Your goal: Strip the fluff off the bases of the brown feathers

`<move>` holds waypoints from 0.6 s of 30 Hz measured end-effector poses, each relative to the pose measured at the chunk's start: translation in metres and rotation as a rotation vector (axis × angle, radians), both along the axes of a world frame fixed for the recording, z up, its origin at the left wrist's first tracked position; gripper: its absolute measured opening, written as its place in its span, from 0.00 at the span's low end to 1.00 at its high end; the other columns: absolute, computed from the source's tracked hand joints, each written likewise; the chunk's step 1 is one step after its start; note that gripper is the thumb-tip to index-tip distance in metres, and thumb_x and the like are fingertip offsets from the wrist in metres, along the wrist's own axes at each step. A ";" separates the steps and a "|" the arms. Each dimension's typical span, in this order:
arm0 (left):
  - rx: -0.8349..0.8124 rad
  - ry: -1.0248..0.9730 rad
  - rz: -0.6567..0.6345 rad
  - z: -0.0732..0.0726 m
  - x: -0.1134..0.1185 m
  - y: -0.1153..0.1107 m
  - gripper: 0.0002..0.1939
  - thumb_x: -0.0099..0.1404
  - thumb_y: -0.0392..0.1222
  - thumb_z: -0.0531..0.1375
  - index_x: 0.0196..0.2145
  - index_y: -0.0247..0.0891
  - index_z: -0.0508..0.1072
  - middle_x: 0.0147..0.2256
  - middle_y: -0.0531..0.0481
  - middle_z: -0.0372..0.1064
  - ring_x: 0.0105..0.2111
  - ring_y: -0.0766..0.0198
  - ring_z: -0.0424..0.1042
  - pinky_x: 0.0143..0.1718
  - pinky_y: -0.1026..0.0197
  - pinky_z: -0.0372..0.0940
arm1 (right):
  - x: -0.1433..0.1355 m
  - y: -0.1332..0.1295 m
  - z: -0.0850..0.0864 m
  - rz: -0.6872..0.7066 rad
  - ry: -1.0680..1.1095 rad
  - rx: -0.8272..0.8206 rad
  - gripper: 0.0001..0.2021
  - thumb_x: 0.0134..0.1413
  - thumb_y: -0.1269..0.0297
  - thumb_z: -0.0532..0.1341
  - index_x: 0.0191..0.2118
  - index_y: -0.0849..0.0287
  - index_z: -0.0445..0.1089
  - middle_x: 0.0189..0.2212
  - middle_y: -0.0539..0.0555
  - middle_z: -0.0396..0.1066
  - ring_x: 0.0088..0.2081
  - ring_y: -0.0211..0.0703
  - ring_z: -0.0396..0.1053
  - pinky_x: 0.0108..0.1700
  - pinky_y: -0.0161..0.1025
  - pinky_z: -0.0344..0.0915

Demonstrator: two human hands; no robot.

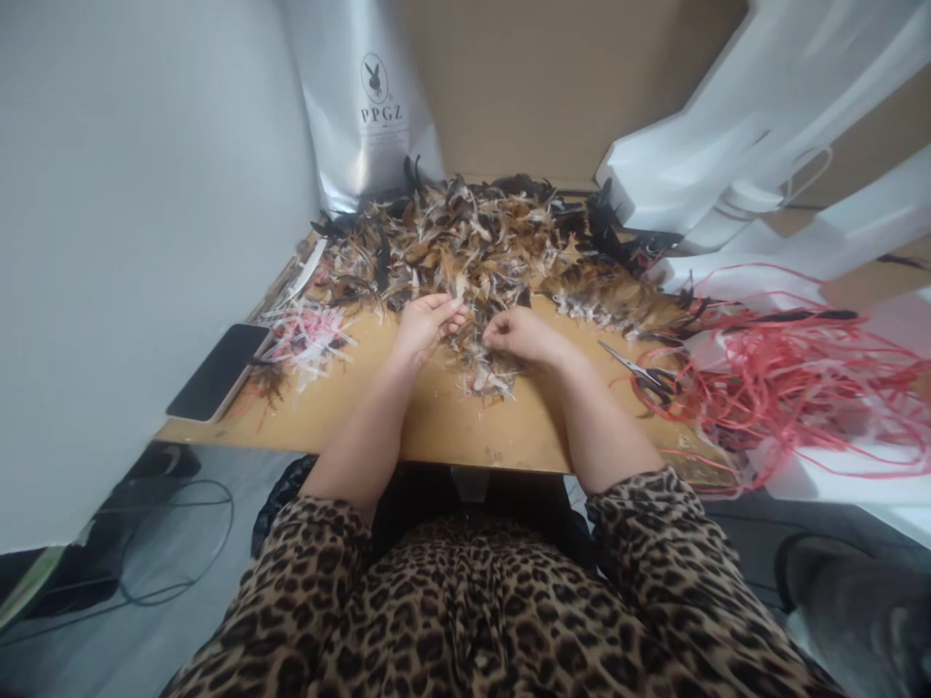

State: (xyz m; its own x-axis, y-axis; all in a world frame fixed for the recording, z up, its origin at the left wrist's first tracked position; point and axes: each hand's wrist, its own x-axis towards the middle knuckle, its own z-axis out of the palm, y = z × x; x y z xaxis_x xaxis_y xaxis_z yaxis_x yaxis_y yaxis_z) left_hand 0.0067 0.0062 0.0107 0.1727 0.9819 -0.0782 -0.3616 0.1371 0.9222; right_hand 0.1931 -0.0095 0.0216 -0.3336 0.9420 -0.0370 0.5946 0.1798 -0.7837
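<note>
A large heap of brown, black and white feathers (472, 233) covers the back of a wooden table (501, 436). At the front of the heap, my left hand (432, 325) pinches a small pale feather (460, 288) between thumb and fingers. Just to its right, my right hand (520, 334) has its fingers curled together over loose feathers; whatever they hold is too small to make out. Between and below the hands lies a small clump of feathers (487, 373). Bundled brown feathers (626, 301) lie to the right of my right hand.
A phone (218, 373) rests at the left edge, beside pink and white strips (312, 334). Scissors (644, 373) lie at the right, near tangled red ribbon (807, 378). A silver bag (370, 116) stands behind the heap. White sheeting (698, 136) hangs at the back right.
</note>
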 end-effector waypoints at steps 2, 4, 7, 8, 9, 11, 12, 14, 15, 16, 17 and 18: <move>-0.001 -0.005 0.004 0.000 -0.001 0.000 0.08 0.53 0.37 0.67 0.26 0.29 0.72 0.25 0.49 0.73 0.20 0.78 0.67 0.24 0.74 0.61 | -0.001 0.001 -0.002 0.054 -0.165 0.044 0.03 0.38 0.72 0.64 0.25 0.59 0.74 0.22 0.49 0.72 0.24 0.35 0.63 0.30 0.34 0.57; 0.000 -0.010 0.000 0.000 -0.001 0.000 0.09 0.53 0.37 0.67 0.26 0.29 0.72 0.25 0.49 0.73 0.20 0.77 0.67 0.23 0.73 0.61 | -0.003 0.001 -0.004 0.086 -0.285 0.088 0.06 0.37 0.73 0.64 0.26 0.57 0.75 0.23 0.49 0.73 0.24 0.36 0.63 0.30 0.34 0.55; -0.004 -0.009 -0.011 0.000 0.000 -0.001 0.08 0.54 0.37 0.67 0.27 0.29 0.72 0.25 0.49 0.73 0.20 0.77 0.67 0.23 0.73 0.61 | -0.005 0.001 -0.004 0.088 -0.379 0.137 0.07 0.37 0.75 0.63 0.26 0.57 0.74 0.24 0.51 0.73 0.25 0.37 0.62 0.30 0.35 0.54; -0.009 -0.002 -0.016 0.000 0.000 -0.001 0.07 0.54 0.36 0.66 0.27 0.30 0.72 0.25 0.49 0.73 0.20 0.77 0.67 0.23 0.73 0.61 | -0.005 0.001 -0.004 0.082 -0.399 0.149 0.06 0.38 0.75 0.62 0.25 0.57 0.74 0.23 0.52 0.73 0.24 0.37 0.62 0.30 0.35 0.54; -0.015 0.006 -0.022 0.000 0.000 -0.002 0.07 0.55 0.36 0.66 0.27 0.30 0.72 0.26 0.49 0.73 0.21 0.77 0.67 0.23 0.73 0.61 | -0.005 0.001 -0.004 0.075 -0.413 0.159 0.06 0.39 0.75 0.61 0.24 0.58 0.73 0.23 0.52 0.73 0.24 0.37 0.62 0.30 0.35 0.54; -0.021 0.014 -0.031 0.001 -0.001 -0.002 0.07 0.55 0.37 0.66 0.27 0.30 0.72 0.26 0.49 0.74 0.21 0.77 0.67 0.23 0.73 0.61 | -0.003 0.002 -0.004 0.064 -0.395 0.155 0.07 0.40 0.75 0.59 0.23 0.58 0.73 0.22 0.52 0.72 0.24 0.36 0.62 0.30 0.35 0.55; -0.020 0.011 -0.032 0.001 -0.001 -0.002 0.08 0.54 0.37 0.67 0.27 0.30 0.72 0.27 0.49 0.74 0.21 0.77 0.68 0.23 0.73 0.61 | -0.001 0.002 -0.003 0.054 -0.353 0.146 0.07 0.40 0.75 0.59 0.24 0.59 0.73 0.22 0.51 0.72 0.24 0.36 0.63 0.31 0.35 0.56; -0.018 -0.005 -0.024 0.002 -0.002 -0.002 0.09 0.54 0.38 0.67 0.27 0.30 0.72 0.26 0.49 0.73 0.21 0.77 0.68 0.23 0.74 0.61 | 0.003 0.003 -0.001 0.021 -0.213 0.128 0.06 0.41 0.73 0.58 0.25 0.59 0.73 0.22 0.50 0.73 0.25 0.36 0.64 0.31 0.34 0.57; -0.021 -0.012 -0.017 0.003 -0.002 -0.002 0.09 0.54 0.38 0.67 0.27 0.30 0.72 0.26 0.49 0.73 0.21 0.77 0.68 0.23 0.74 0.61 | 0.005 0.003 0.001 -0.004 -0.137 0.123 0.06 0.42 0.72 0.59 0.25 0.60 0.73 0.23 0.50 0.73 0.25 0.36 0.64 0.31 0.34 0.58; -0.027 -0.017 -0.011 0.004 -0.002 -0.002 0.09 0.54 0.38 0.67 0.27 0.30 0.72 0.26 0.50 0.73 0.21 0.77 0.68 0.23 0.74 0.61 | 0.008 0.004 0.002 -0.033 -0.073 0.122 0.05 0.42 0.70 0.59 0.26 0.60 0.73 0.23 0.50 0.72 0.25 0.36 0.64 0.31 0.33 0.58; -0.035 -0.020 -0.005 0.004 -0.003 -0.002 0.09 0.54 0.38 0.67 0.27 0.30 0.72 0.26 0.50 0.73 0.21 0.77 0.68 0.22 0.74 0.61 | 0.009 0.004 0.004 -0.062 -0.022 0.123 0.05 0.42 0.69 0.59 0.26 0.61 0.73 0.23 0.49 0.72 0.25 0.35 0.64 0.30 0.33 0.58; -0.042 -0.021 0.000 0.005 -0.003 -0.003 0.08 0.54 0.38 0.67 0.28 0.30 0.73 0.27 0.50 0.73 0.22 0.77 0.69 0.22 0.74 0.61 | 0.011 0.005 0.005 -0.087 0.015 0.123 0.05 0.42 0.68 0.60 0.26 0.61 0.73 0.22 0.49 0.72 0.24 0.35 0.63 0.30 0.33 0.58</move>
State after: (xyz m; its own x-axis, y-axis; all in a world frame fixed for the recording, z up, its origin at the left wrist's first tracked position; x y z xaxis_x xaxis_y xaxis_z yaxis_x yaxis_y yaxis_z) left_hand 0.0037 0.0036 0.0155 0.1745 0.9778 -0.1159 -0.3806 0.1756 0.9079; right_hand 0.2038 -0.0047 0.0263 -0.2501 0.9645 0.0850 0.6005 0.2234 -0.7678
